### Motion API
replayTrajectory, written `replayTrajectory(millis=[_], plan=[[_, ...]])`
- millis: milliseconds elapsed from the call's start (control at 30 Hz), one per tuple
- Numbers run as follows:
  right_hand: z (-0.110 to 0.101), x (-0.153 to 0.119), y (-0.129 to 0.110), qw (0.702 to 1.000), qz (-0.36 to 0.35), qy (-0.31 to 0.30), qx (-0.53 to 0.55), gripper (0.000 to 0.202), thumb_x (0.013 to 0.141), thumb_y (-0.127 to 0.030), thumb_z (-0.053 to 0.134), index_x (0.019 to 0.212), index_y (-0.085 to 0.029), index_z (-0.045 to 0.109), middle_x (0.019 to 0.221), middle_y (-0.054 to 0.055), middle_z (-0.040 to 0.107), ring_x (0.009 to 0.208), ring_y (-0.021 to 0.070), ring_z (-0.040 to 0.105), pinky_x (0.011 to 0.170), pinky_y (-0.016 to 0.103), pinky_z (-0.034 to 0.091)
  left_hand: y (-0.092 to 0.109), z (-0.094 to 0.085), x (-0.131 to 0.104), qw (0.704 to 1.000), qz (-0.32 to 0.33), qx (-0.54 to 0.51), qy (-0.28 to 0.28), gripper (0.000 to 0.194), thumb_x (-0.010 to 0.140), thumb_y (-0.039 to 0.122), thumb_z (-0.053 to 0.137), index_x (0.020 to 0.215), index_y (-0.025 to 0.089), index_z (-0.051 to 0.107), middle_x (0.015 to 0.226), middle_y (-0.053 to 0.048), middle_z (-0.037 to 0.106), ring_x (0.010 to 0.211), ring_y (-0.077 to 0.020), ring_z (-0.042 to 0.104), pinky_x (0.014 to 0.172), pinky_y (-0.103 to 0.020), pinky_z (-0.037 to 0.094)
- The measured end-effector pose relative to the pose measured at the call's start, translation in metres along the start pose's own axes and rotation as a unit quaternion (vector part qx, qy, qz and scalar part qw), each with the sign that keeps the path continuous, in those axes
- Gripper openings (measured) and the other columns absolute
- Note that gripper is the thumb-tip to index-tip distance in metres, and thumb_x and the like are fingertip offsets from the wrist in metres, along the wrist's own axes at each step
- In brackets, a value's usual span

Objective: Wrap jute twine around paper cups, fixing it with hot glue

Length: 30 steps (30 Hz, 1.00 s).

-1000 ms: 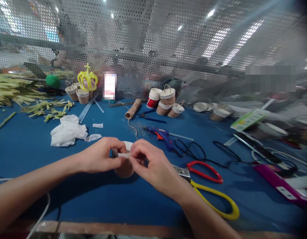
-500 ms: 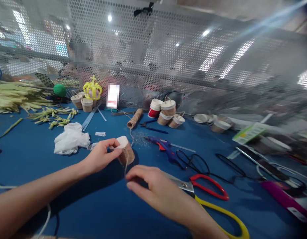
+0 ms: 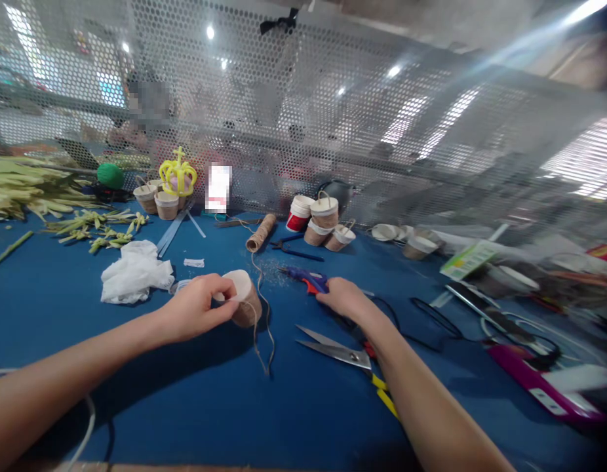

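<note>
My left hand [image 3: 201, 307] pinches the edge of a small cup [image 3: 248, 309] that lies tipped over, its pale flat end up and its side covered in brown twine or burlap. A loose length of twine [image 3: 273, 341] hangs from the cup and loops over the blue table. It runs back to a twine roll [image 3: 261, 233]. To the right, my right hand [image 3: 350, 300] closes around the handle of a blue glue gun [image 3: 299, 275] with a red trigger; some of the fingers are hidden. Scissors [image 3: 340, 352] with blades apart lie under my right forearm.
Pliers [image 3: 296, 252], stacked wrapped cups [image 3: 324, 223] and a red-and-white cup [image 3: 298, 215] stand behind. At left are crumpled white tissue [image 3: 136, 272], a yellow crown [image 3: 178, 177] and dried husks [image 3: 33, 190]. A black cord and a purple device [image 3: 539, 387] lie right.
My right hand has left the twine near the cup and moved right and away from me onto the glue gun. My left hand stays on the cup; the twine now hangs loose.
</note>
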State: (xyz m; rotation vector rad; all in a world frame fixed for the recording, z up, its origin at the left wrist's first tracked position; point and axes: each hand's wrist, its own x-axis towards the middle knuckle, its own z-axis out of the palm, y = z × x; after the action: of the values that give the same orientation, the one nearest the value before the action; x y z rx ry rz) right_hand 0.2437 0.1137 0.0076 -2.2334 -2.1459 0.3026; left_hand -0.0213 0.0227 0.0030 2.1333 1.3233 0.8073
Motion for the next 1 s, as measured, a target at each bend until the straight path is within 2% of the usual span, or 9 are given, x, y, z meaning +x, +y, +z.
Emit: replayTrajectory(millis=[133,233,333,500,567,633,700,900,1000], plan=[[0.009,0.003,0.003,0.998,0.015,0.014,0.064,0.014,0.078,-0.023,0.056,0.087,-0.012,0.056,0.083,0.006,0.061,0.072,0.0153,0.058,0.065,0.031,0.046,0.000,0.003,0.000,0.998,-0.019,-0.066,0.009,0.013,0.075,0.026,0.047,0.069,0.016,0.053,0.069,0.001,0.056,0.068,-0.0130,0.051,0.066,-0.023,0.039],[-0.001,-0.009,-0.001,0.987,0.005,0.053,0.150,0.024,0.070,-0.014,0.058,0.093,-0.009,0.052,0.073,0.008,0.062,0.063,0.0175,0.059,0.061,0.029,0.045,-0.001,0.005,0.000,0.995,-0.007,-0.097,-0.025,0.014,0.076,0.026,0.048,0.071,0.015,0.055,0.068,0.002,0.055,0.066,-0.0112,0.049,0.063,-0.020,0.038],[-0.014,-0.028,-0.009,0.967,-0.034,0.083,0.238,0.030,0.071,-0.020,0.054,0.100,-0.014,0.048,0.081,0.006,0.062,0.067,0.0146,0.059,0.061,0.026,0.044,-0.003,0.006,0.001,0.993,0.010,-0.104,-0.051,0.013,0.077,0.025,0.048,0.074,0.014,0.056,0.067,0.002,0.054,0.064,-0.0104,0.048,0.063,-0.020,0.037],[-0.016,-0.059,-0.026,0.892,-0.123,-0.006,0.435,0.020,0.064,-0.034,0.062,0.065,-0.016,0.053,0.053,-0.003,0.052,0.049,0.0106,0.048,0.047,0.023,0.039,-0.006,0.005,0.001,0.992,0.016,-0.107,-0.059,0.014,0.078,0.025,0.048,0.076,0.014,0.057,0.070,0.001,0.056,0.067,-0.0112,0.050,0.064,-0.021,0.038],[-0.010,-0.069,-0.032,0.880,-0.163,-0.027,0.445,0.019,0.066,-0.032,0.062,0.070,-0.014,0.057,0.057,-0.001,0.054,0.051,0.0102,0.048,0.048,0.023,0.040,-0.008,0.005,0.003,0.991,0.004,-0.124,-0.054,0.016,0.079,0.026,0.047,0.075,0.014,0.057,0.070,0.000,0.059,0.068,-0.0118,0.052,0.065,-0.021,0.040],[-0.005,-0.077,-0.037,0.879,-0.188,-0.058,0.434,0.023,0.071,-0.032,0.058,0.085,-0.014,0.060,0.061,-0.001,0.056,0.051,0.0096,0.049,0.047,0.022,0.041,-0.011,0.005,0.004,0.986,-0.012,-0.158,-0.047,0.018,0.080,0.028,0.047,0.074,0.014,0.056,0.073,-0.001,0.062,0.071,-0.0129,0.055,0.067,-0.022,0.041],[-0.003,-0.083,-0.040,0.885,-0.196,-0.075,0.416,0.026,0.075,-0.034,0.052,0.090,-0.014,0.060,0.057,-0.002,0.054,0.048,0.0091,0.049,0.043,0.021,0.041,-0.013,0.005,0.006,0.982,-0.028,-0.183,-0.044,0.018,0.080,0.029,0.047,0.074,0.014,0.056,0.075,-0.002,0.064,0.073,-0.0139,0.057,0.069,-0.023,0.042],[-0.004,-0.094,-0.041,0.923,-0.170,-0.032,0.343,0.022,0.073,-0.037,0.054,0.067,-0.016,0.057,0.046,-0.003,0.051,0.041,0.0108,0.050,0.039,0.022,0.043,-0.015,0.004,0.006,0.986,-0.032,-0.161,-0.041,0.019,0.079,0.029,0.048,0.073,0.014,0.056,0.073,-0.002,0.064,0.071,-0.0142,0.057,0.068,-0.023,0.043],[-0.003,-0.098,-0.040,0.938,-0.174,0.009,0.301,0.017,0.072,-0.035,0.054,0.068,-0.019,0.058,0.044,-0.003,0.052,0.039,0.0129,0.052,0.038,0.023,0.043,-0.015,0.004,0.006,0.985,-0.040,-0.161,-0.036,0.020,0.080,0.030,0.047,0.074,0.014,0.056,0.074,-0.002,0.065,0.072,-0.0145,0.058,0.068,-0.024,0.043]])
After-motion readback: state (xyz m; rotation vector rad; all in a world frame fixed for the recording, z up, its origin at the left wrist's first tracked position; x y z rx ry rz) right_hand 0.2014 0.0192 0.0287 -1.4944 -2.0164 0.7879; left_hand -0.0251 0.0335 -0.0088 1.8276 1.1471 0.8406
